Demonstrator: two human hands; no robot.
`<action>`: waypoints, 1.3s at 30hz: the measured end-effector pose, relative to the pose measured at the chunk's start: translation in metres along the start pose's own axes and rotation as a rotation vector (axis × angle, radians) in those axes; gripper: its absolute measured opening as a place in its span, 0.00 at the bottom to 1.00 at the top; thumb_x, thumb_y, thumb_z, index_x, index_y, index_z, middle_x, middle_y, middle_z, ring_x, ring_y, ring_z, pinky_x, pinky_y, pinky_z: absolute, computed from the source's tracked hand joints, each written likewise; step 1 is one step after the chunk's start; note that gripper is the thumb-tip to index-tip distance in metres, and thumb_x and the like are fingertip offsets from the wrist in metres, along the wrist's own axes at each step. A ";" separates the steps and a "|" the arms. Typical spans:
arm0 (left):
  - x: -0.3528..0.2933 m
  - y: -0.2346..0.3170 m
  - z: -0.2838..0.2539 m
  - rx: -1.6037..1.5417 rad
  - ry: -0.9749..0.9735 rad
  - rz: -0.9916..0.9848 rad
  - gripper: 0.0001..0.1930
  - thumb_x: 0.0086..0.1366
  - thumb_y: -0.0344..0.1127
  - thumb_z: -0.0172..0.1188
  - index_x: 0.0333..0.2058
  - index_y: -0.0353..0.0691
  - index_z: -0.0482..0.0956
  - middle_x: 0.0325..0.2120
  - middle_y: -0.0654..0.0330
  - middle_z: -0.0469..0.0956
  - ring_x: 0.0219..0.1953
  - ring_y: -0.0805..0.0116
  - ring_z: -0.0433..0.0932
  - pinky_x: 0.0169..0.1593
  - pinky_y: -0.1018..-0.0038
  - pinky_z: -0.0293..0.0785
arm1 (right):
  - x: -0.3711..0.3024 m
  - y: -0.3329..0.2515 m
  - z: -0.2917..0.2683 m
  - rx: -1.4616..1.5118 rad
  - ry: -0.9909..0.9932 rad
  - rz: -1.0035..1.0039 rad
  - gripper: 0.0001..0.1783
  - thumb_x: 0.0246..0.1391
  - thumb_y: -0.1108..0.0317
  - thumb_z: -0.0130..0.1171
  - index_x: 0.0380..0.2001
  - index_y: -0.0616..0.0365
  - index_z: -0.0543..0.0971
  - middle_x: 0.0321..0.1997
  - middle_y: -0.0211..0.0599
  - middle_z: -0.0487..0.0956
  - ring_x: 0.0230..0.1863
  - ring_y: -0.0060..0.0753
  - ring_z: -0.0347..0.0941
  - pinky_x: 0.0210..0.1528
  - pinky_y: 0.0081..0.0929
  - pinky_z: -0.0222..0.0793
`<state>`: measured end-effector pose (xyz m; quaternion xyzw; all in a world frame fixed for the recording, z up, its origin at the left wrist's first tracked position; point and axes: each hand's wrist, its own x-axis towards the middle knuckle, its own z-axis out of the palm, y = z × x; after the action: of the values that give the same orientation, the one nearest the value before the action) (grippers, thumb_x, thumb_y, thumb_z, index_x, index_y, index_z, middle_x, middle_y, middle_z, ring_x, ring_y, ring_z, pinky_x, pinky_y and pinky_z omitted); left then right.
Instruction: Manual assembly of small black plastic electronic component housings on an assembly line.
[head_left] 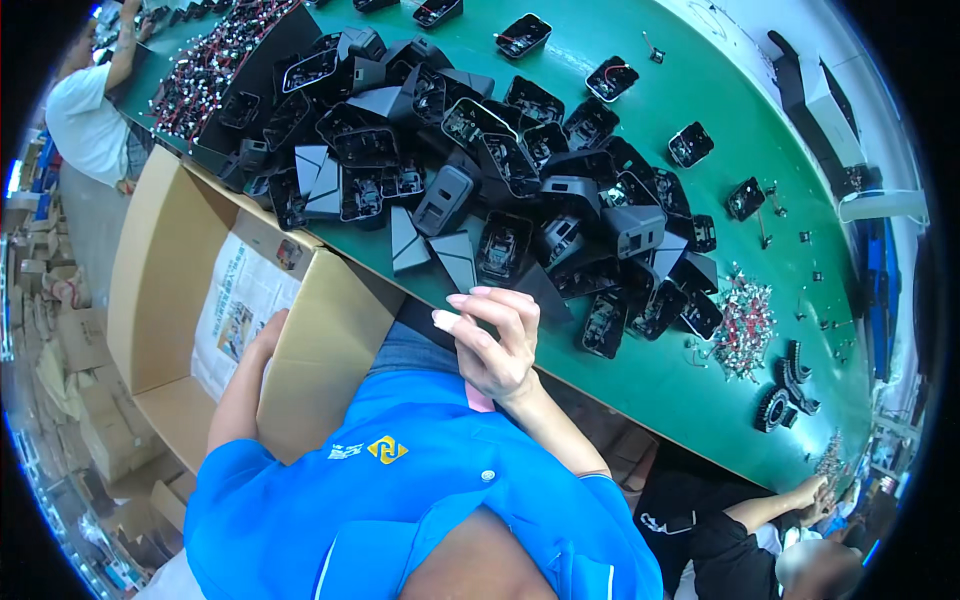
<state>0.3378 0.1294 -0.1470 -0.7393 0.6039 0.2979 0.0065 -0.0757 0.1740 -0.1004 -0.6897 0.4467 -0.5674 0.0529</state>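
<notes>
My right hand [496, 342] is raised at the green table's near edge, just in front of a heap of black plastic housings [505, 245]. Its fingers are loosely bent and apart, and I see nothing held in them. Something white, like a wrap, covers one fingertip. My left arm reaches down into an open cardboard box [310, 350] beside me. Of my left hand [270, 328] only part shows by the box flap; its fingers are hidden. A printed paper sheet [240, 300] lies inside the box.
Small wired parts lie in a pile [745, 320] at the right of the green table [640, 385] and another pile [215, 85] at the far left. Black ring-shaped parts [775, 408] lie near the right end. Co-workers are at the far left [85, 115] and lower right [735, 550].
</notes>
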 end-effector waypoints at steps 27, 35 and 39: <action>0.019 0.335 -0.119 0.204 0.543 1.123 0.08 0.66 0.29 0.60 0.43 0.36 0.81 0.35 0.59 0.80 0.32 0.66 0.78 0.38 0.75 0.74 | 0.000 0.003 -0.001 0.002 0.019 0.022 0.16 0.46 0.79 0.65 0.40 0.53 0.85 0.49 0.31 0.80 0.50 0.36 0.73 0.52 0.31 0.71; 0.019 0.362 -0.071 -0.142 0.481 1.312 0.07 0.68 0.29 0.59 0.44 0.38 0.81 0.37 0.61 0.78 0.30 0.68 0.74 0.38 0.74 0.71 | -0.001 0.002 -0.001 0.020 0.023 0.040 0.15 0.42 0.81 0.66 0.35 0.53 0.86 0.47 0.32 0.81 0.50 0.37 0.72 0.52 0.31 0.71; 0.039 0.350 -0.046 -0.166 0.424 1.265 0.10 0.69 0.26 0.57 0.47 0.40 0.82 0.41 0.60 0.78 0.37 0.69 0.75 0.42 0.77 0.71 | 0.000 -0.001 -0.002 0.041 0.023 0.039 0.15 0.42 0.81 0.66 0.35 0.53 0.86 0.47 0.32 0.81 0.50 0.37 0.73 0.52 0.31 0.71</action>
<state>0.0476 -0.0170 -0.0037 -0.2837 0.8841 0.1379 -0.3448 -0.0772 0.1753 -0.0995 -0.6731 0.4490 -0.5831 0.0730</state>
